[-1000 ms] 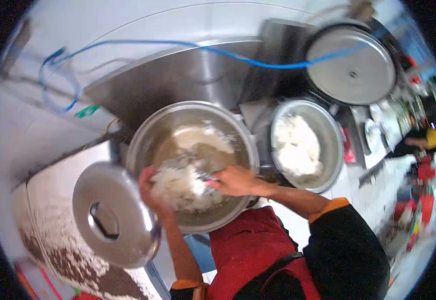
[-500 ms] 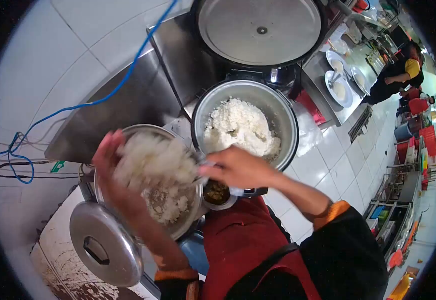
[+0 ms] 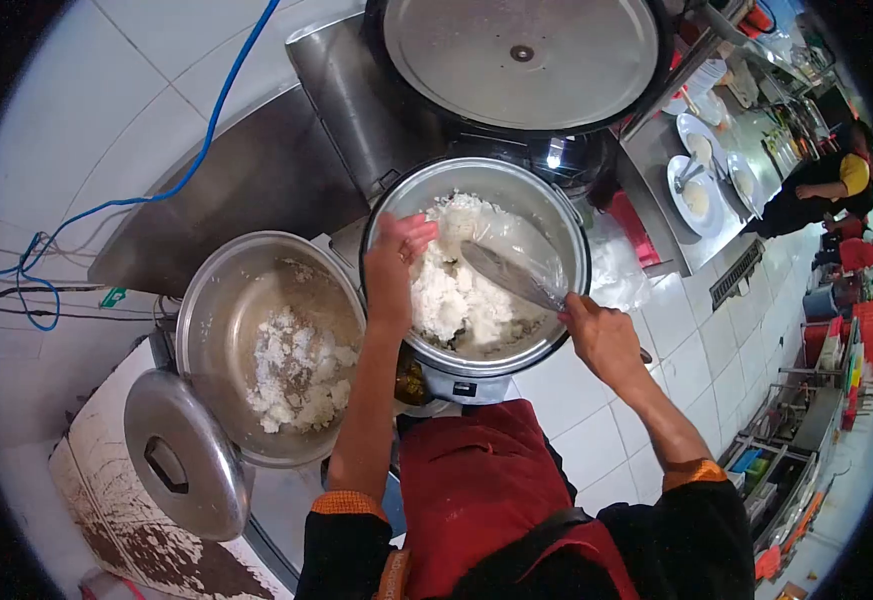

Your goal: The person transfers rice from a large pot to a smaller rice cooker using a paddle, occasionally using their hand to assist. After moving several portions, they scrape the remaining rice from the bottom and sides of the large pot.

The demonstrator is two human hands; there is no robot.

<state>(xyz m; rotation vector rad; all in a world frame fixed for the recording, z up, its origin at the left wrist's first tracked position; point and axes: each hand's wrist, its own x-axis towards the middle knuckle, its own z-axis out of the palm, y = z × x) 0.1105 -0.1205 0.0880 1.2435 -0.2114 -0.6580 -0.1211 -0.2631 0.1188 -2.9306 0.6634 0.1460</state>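
Observation:
My left hand reaches into the rice cooker pot, flat and open, its fingers against the white rice inside. My right hand sits at the pot's near right rim and grips the handle of a flat metal scoop. The scoop's blade lies over the rice, with a clear plastic film around it. To the left stands a second steel pot holding a smaller heap of rice.
A steel lid lies at the lower left beside the second pot. The cooker's hinged lid stands open above. A blue cable runs along the tiled wall. Plates of rice sit on a counter at right, near another person.
My left hand carried a clump of rice from the left pot across to the cooker pot and let it go. My right hand moved right, now working the scoop in the cooker.

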